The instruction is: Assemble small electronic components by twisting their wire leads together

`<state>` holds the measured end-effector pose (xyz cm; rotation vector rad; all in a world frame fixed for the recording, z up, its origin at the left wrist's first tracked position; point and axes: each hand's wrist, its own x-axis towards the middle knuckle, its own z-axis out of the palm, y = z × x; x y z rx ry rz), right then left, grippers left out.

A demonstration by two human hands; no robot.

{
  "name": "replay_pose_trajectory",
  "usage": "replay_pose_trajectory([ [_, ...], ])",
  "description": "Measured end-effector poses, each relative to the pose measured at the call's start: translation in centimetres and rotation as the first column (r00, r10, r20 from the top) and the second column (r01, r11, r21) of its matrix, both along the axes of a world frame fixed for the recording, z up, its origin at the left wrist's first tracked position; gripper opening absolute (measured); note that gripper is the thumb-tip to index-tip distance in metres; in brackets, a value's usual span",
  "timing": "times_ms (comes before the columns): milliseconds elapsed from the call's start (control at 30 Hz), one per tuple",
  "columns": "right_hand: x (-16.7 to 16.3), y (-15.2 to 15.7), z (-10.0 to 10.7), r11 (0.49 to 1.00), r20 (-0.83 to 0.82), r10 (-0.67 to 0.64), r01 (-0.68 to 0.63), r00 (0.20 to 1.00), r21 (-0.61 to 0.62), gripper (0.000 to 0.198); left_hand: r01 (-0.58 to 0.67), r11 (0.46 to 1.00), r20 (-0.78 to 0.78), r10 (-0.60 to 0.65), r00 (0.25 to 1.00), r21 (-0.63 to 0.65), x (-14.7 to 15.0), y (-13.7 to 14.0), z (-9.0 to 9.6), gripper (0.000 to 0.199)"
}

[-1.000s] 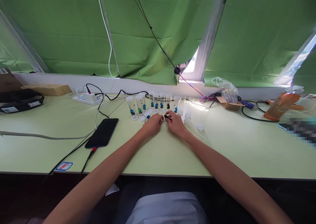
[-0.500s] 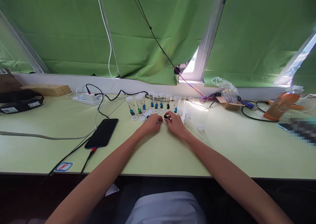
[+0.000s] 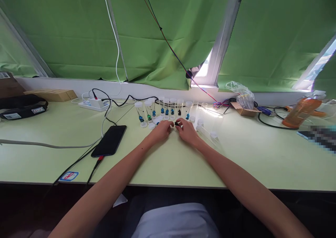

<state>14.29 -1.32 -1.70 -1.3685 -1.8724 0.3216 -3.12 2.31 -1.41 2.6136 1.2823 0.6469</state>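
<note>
My right hand (image 3: 187, 132) pinches a small black part (image 3: 176, 124) between thumb and fingertips, just above the table. Close beside it, my left hand (image 3: 163, 130) has its fingers closed; what they hold, if anything, is too small to make out. Thin pale strands (image 3: 172, 130) show between the two hands. Behind them stands a row of clear tubes with white caps, among them a tube with a blue piece (image 3: 141, 119), one with a green piece (image 3: 149, 117) and one with a black piece (image 3: 179, 112). Clear tubes (image 3: 206, 133) lie by my right wrist.
A black phone (image 3: 109, 141) with a cable lies left on the table (image 3: 168, 168). Further back are a white power strip (image 3: 93, 105) and a cardboard box (image 3: 51, 95). At right are a small open box (image 3: 245, 110) with clear plastic and a tilted orange bottle (image 3: 301, 112).
The view has shifted slightly. My left fingers have moved a little, while my right hand keeps its pinch on the small black part.
</note>
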Motion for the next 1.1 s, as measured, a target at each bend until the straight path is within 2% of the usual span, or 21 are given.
replay_pose_trajectory([
  [333,0.0,-0.1,0.1,1.000,-0.014,0.014,-0.014,1.000,-0.002,0.020,0.008,0.995,-0.023,-0.005,1.000,0.103,0.0,0.2,0.1,0.035],
  [767,0.0,0.0,0.1,1.000,-0.048,-0.019,0.020,0.999,0.005,0.023,-0.039,0.971,0.228,-0.017,0.974,0.236,0.8,0.2,0.8,0.022],
  [867,0.0,0.1,0.1,1.000,-0.052,-0.026,0.027,0.998,0.014,0.025,-0.056,0.974,0.332,-0.020,0.943,0.220,1.0,0.1,1.0,0.019],
  [1100,0.0,0.1,0.0,0.999,-0.066,-0.034,0.034,0.997,-0.002,0.026,-0.082,0.995,0.547,0.034,0.837,0.064,1.1,-0.1,1.4,0.009],
])
